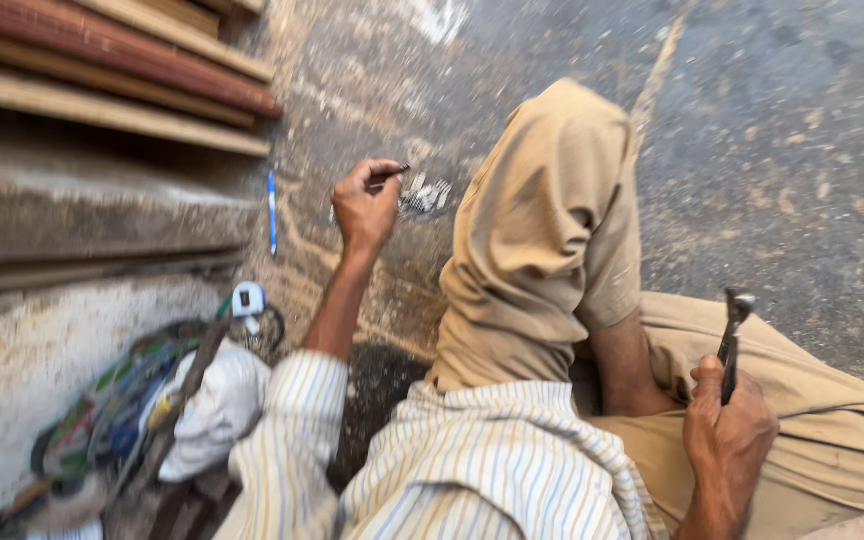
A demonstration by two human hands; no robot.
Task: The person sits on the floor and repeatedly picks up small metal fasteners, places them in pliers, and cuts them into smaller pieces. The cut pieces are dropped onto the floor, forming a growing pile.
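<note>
My left hand [364, 205] is raised over the dusty concrete floor, its fingers pinched on a small dark nail [392, 176]. Just right of it a small pile of nails [424, 197] lies on the floor beside my bent knee in tan trousers [550, 230]. My right hand [727, 425] rests at my right thigh, closed around the handle of a claw hammer [732, 335] whose head points up. My sleeves are striped.
Long wooden planks [112, 70] lie stacked at the upper left. A blue pen [272, 212] lies on the floor beside them. A heap of bags, white cloth and a tape measure [248, 298] sits at the lower left.
</note>
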